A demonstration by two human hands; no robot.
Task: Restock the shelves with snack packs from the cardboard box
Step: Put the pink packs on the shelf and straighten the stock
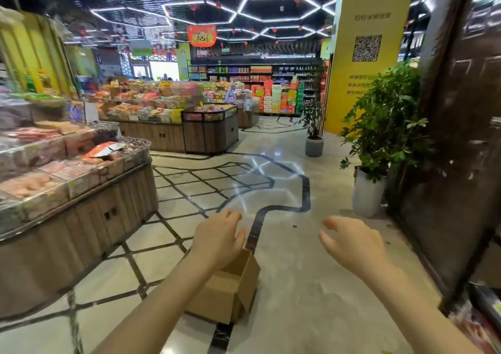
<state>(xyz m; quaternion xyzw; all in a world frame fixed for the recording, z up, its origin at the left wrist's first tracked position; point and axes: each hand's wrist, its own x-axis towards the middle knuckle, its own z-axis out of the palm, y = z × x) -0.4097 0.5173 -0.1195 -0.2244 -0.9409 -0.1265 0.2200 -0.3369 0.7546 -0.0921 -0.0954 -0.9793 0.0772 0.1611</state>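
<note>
An open brown cardboard box [230, 288] stands on the shop floor right below me, partly hidden by my left forearm; I cannot see what is inside it. My left hand [218, 238] hovers above the box with loosely curled fingers and holds nothing. My right hand [352, 241] is raised to the right of the box, fingers apart, also with nothing in it. A wooden display stand [89, 218] with trays of snack packs [35, 185] runs along the left.
Two potted plants stand on the right, one near [379, 142] and one farther back [313, 126], beside a yellow pillar [363, 55]. A dark wooden panel [461, 136] fills the right edge. More snack displays [168, 109] lie ahead across the tiled floor [206, 185].
</note>
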